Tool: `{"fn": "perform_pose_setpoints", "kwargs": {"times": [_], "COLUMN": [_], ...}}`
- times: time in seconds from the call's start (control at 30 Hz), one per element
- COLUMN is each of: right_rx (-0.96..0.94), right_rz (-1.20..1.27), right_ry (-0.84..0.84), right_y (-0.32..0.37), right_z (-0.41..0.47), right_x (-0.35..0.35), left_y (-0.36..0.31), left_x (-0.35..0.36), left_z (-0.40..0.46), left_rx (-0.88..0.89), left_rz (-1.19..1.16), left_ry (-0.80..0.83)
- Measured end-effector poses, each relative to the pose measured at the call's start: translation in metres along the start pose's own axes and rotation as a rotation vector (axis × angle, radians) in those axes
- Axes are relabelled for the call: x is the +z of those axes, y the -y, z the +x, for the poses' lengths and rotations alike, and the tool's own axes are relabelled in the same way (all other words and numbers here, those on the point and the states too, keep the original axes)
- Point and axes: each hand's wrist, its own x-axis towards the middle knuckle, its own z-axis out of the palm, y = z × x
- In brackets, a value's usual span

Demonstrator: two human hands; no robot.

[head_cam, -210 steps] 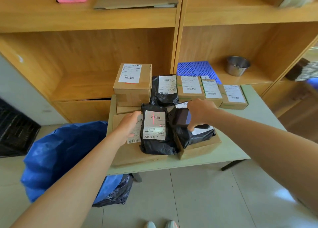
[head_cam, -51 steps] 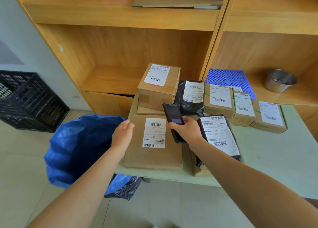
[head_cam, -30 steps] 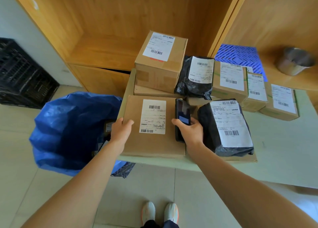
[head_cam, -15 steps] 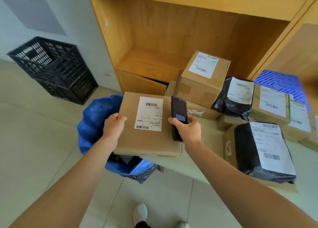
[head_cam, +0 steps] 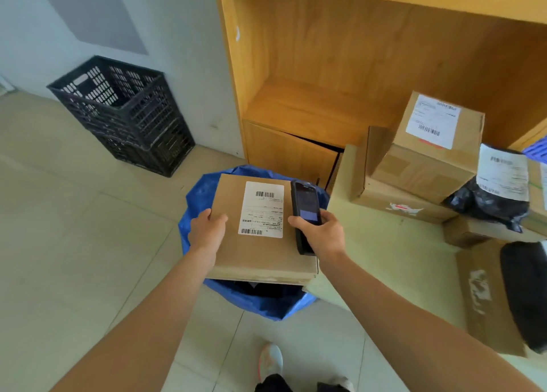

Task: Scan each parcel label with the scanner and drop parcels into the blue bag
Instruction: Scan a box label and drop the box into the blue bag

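A flat brown cardboard parcel (head_cam: pixel 257 252) with a white barcode label hangs level over the open blue bag (head_cam: pixel 266 305) on the floor. My left hand (head_cam: pixel 207 231) grips its left edge. My right hand (head_cam: pixel 321 234) holds the black handheld scanner (head_cam: pixel 305 211) against the parcel's right edge and also supports that side. Dark parcels show inside the bag below. More parcels remain on the table (head_cam: pixel 393 252): a tall labelled box (head_cam: pixel 429 146), a black poly bag with a label (head_cam: pixel 497 190) and another black bag (head_cam: pixel 527 291) at the right edge.
A black plastic crate (head_cam: pixel 124 113) stands on the tiled floor by the wall at left. A wooden shelf unit (head_cam: pixel 325 75) rises behind the bag and table. My shoes (head_cam: pixel 270 362) are just below the bag.
Both hands have carried the flat brown parcel left off the table until it hangs over the blue bag. The scanner stays in my right hand.
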Motion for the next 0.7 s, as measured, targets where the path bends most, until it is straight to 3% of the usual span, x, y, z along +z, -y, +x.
{"fn": "perform_pose_setpoints", "kwargs": {"times": [0.17, 0.47, 0.7], "right_rx": [0.017, -0.072, -0.185], "right_rz": [-0.046, -0.255, -0.363], "right_ry": [0.035, 0.179, 0.17], "right_y": [-0.014, -0.008, 0.009], "right_z": [0.013, 0.022, 0.013], "right_x": [0.012, 0.001, -0.02], "left_y": [0.003, -0.004, -0.024], "left_x": [0.001, -0.005, 0.011], "left_z": [0.01, 0.006, -0.009], "left_rx": [-0.031, 0.116, 0.152], "left_rz": [0.001, 0.022, -0.001], "left_ry": [0.016, 0.011, 0.07]}}
